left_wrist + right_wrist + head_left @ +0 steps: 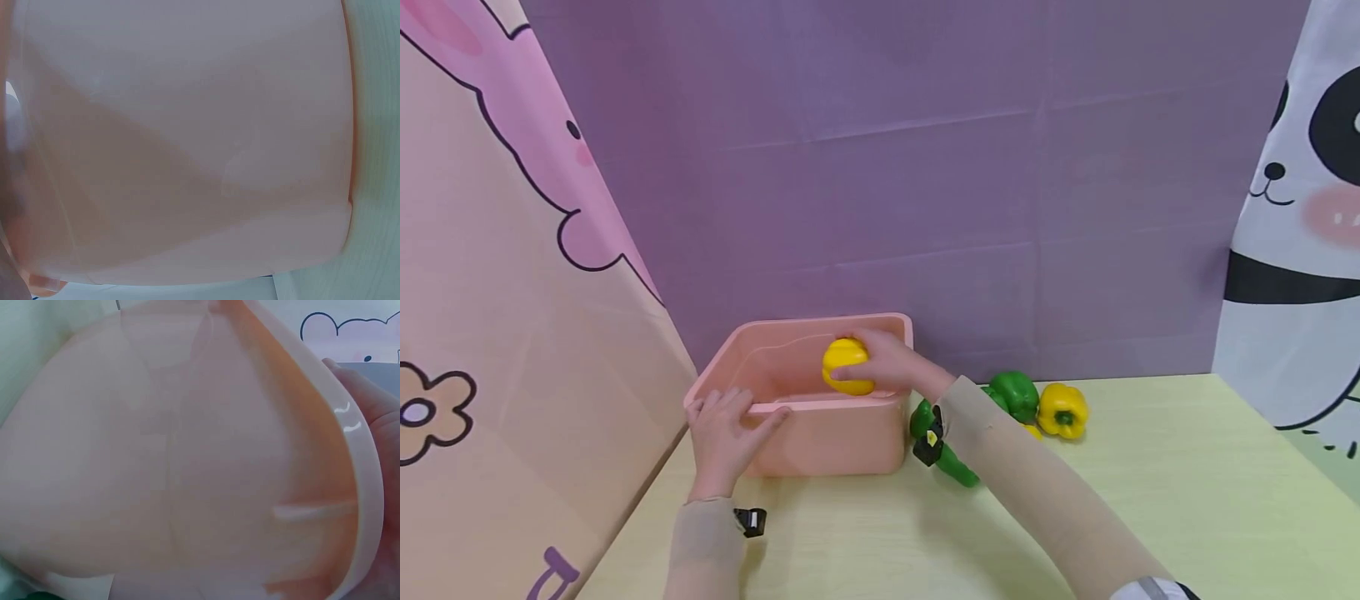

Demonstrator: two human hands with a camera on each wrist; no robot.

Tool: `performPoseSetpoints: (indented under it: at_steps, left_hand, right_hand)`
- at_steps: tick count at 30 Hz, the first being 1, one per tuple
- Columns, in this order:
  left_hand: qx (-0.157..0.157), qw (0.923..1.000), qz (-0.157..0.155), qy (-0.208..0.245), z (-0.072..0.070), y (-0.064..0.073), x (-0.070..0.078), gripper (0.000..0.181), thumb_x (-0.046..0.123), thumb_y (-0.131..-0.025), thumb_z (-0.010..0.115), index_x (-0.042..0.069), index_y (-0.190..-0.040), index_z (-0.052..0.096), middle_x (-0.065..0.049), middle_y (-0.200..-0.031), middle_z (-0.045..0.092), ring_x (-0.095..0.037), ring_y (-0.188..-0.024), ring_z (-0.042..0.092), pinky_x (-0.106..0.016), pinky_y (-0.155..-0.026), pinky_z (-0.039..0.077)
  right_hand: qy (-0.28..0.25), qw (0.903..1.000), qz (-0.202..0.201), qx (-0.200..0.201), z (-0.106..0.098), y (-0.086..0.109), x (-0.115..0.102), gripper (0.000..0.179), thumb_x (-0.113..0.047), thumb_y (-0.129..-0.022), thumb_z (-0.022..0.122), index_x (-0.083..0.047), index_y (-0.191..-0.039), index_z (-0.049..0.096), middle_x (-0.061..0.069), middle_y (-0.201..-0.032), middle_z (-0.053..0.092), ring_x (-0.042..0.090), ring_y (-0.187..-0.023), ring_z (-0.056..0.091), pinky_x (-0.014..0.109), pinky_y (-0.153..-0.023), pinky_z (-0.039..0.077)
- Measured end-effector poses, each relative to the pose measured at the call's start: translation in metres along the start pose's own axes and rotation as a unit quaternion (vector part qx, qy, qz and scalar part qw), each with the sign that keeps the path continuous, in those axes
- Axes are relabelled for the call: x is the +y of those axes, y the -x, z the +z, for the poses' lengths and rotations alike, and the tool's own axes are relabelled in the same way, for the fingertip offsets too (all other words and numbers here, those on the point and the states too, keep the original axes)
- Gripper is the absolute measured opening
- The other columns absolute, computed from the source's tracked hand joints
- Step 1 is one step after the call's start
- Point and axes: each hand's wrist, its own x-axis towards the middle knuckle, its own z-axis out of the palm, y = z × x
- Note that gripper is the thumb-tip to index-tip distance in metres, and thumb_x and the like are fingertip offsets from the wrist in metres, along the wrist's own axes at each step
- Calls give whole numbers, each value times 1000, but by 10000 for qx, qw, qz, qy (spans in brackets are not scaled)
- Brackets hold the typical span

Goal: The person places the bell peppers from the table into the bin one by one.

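Note:
A pink plastic bin (831,442) stands on the table, its open top facing up. My right hand (891,362) grips a yellow bell pepper (844,365) in the bin's mouth, near its right end. My left hand (722,433) holds the bin's front rim near the left corner, fingers bent over the edge and thumb lying along the rim. In the left wrist view the bin's outer wall (187,156) fills most of the picture. The right wrist view shows the bin's wall and rim (369,487), with part of my right hand beyond; the pepper is hidden there.
Right of the bin, partly behind my right forearm, lie a green bell pepper (1015,395), another yellow bell pepper (1063,411) and a long green pepper (957,468). A purple cloth backdrop (925,183) rises behind the table (1150,483). A printed cloth (587,375) borders the left side.

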Motion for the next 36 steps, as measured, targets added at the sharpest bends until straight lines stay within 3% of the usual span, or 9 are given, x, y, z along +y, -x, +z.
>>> performPoseSetpoints:
  at_steps: [12,17,21,25,36]
  left_hand:
    - [2,10000,-16,21,-2,0,-2,45,51,-74,77,17,-69,48,3,-70,47,-22,-70,37,-54,-85,23]
    - [51,10000,52,14,-1,0,-3,47,51,-73,77,17,-68,44,4,-68,41,-21,-69,35,-53,-83,23]
    - [45,10000,37,-33,0,1,-2,47,51,-74,76,16,-67,45,4,-68,42,-22,-70,36,-53,-83,23]
    - [-33,10000,-24,-39,0,2,-1,45,51,-75,75,15,-68,48,2,-70,46,-22,-72,38,-53,-85,23]
    - [3,10000,-13,-80,-2,0,-1,45,52,-76,74,15,-68,49,1,-70,48,-23,-72,40,-54,-85,24]
  right_hand:
    - [-197,9996,110,-167,3,-11,-2,69,-37,-82,75,-11,-139,48,0,-118,59,15,-99,55,29,-89,45]
    - [-394,9980,202,-441,6,-11,-5,67,-39,-83,74,-13,-139,48,-2,-115,58,15,-98,56,28,-88,46]
    - [-701,9952,126,-678,13,-13,-4,55,-38,-83,74,-16,-130,54,-3,-109,59,16,-95,56,28,-83,48]
    - [-640,9940,126,-874,19,-15,-2,44,-38,-83,74,-20,-119,58,-3,-103,59,16,-92,55,28,-80,47]
    - [-572,9852,497,-1536,22,-17,-4,45,-38,-86,71,-15,-123,57,-1,-102,61,16,-92,57,28,-83,46]
